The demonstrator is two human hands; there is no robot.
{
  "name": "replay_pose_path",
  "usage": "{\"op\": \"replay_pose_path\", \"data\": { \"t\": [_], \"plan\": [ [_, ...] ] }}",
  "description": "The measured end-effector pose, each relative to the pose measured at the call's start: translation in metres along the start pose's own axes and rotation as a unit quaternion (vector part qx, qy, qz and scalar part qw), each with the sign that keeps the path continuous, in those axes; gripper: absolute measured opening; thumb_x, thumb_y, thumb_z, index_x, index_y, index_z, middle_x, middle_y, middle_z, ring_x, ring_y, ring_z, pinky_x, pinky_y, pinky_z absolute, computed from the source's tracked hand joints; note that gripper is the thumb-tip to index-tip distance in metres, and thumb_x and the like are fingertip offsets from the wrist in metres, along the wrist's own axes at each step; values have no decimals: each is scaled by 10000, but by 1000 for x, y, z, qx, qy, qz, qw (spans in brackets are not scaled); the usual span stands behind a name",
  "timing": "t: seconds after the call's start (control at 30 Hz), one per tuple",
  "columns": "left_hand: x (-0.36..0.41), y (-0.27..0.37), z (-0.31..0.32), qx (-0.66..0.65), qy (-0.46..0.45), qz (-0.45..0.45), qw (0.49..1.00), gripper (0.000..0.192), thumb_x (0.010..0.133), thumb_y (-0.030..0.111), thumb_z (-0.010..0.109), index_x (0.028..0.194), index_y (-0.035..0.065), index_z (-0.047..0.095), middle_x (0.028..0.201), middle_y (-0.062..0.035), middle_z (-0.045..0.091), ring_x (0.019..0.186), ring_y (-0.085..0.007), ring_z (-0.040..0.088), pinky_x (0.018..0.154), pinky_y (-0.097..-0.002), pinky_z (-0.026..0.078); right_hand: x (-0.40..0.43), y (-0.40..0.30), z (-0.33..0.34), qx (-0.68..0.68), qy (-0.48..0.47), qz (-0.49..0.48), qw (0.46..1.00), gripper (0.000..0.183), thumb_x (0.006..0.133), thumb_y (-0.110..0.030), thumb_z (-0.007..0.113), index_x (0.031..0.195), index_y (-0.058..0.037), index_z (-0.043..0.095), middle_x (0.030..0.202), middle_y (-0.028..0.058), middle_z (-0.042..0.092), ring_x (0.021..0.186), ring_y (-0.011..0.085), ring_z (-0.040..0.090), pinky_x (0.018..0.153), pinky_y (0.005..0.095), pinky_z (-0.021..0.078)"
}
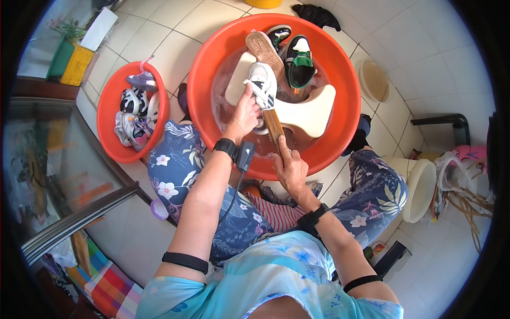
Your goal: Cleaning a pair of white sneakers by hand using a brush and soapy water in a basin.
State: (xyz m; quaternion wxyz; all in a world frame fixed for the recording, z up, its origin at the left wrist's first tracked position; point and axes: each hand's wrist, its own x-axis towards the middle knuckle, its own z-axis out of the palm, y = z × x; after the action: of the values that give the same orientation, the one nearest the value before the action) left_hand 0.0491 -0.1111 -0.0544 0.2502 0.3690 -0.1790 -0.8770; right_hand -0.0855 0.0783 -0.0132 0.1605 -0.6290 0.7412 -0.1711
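Note:
My left hand (pixel 245 113) grips a white sneaker (pixel 263 77) with dark stripes, its thumb by the loosened laces. In my right hand (pixel 292 167) is a wooden brush (pixel 273 124), the index finger stretched along its back. The brush's far end meets the heel end of the sneaker; any bristles are hidden. Both hands are over a large red plastic basin (pixel 349 85) of sudsy water. Below the sneaker, a cream waisted board or stool (pixel 305 116) lies in the basin. A black, white and green sneaker (pixel 299 65) and a tan-soled shoe (pixel 263 50) rest beyond it.
A smaller red basin (pixel 104 115) at the left holds several shoes (pixel 131 129). Rightward are a beige bowl (pixel 373 81) and a tipped white bucket (pixel 423 191). A dark-framed glass door (pixel 79 215) borders the left; a dark cloth (pixel 316 16) lies behind the large basin.

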Motion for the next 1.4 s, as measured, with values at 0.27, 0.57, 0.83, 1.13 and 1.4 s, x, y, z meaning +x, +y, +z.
{"op": "replay_pose_path", "data": {
  "t": [0.27,0.57,0.83,1.13,1.4],
  "plan": [
    [-3,-3,7,-19,23,8,1000,1119,696,850,530,1421,18,348,1436,-162,395,1320,-315,366,1068,-513,269,70,-11,15,-63,61,-42,995,543,867,-290,630,1381,-182,496,728,165,592,569,315,617,490,419,507],
    [0,-5,12,-3,43,30,999,1097,708,865,488,1382,3,413,1325,-137,506,1234,-250,470,992,-370,378,100,-20,13,-26,9,5,1000,547,860,-265,613,1379,-150,485,751,205,623,622,360,632,570,457,512],
    [-1,-1,4,17,16,20,1000,1073,688,873,505,1370,47,434,1331,-117,506,1213,-262,477,900,-383,403,23,-2,-1,45,-23,29,998,524,883,-310,588,1376,-163,485,748,217,635,626,371,636,563,457,515],
    [1,-2,4,-38,23,15,999,1071,686,871,510,1379,59,424,1356,-92,494,1189,-243,479,891,-363,369,52,-16,8,128,-27,125,983,537,907,-295,561,1392,-85,461,876,267,654,850,427,640,775,460,506],
    [2,-2,15,0,27,27,999,1052,705,850,518,1395,63,408,1375,-140,469,1248,-276,449,1010,-446,341,120,-22,11,222,-12,195,955,534,902,-313,534,1365,-53,479,946,314,628,922,450,618,814,451,478]
  ]
}}
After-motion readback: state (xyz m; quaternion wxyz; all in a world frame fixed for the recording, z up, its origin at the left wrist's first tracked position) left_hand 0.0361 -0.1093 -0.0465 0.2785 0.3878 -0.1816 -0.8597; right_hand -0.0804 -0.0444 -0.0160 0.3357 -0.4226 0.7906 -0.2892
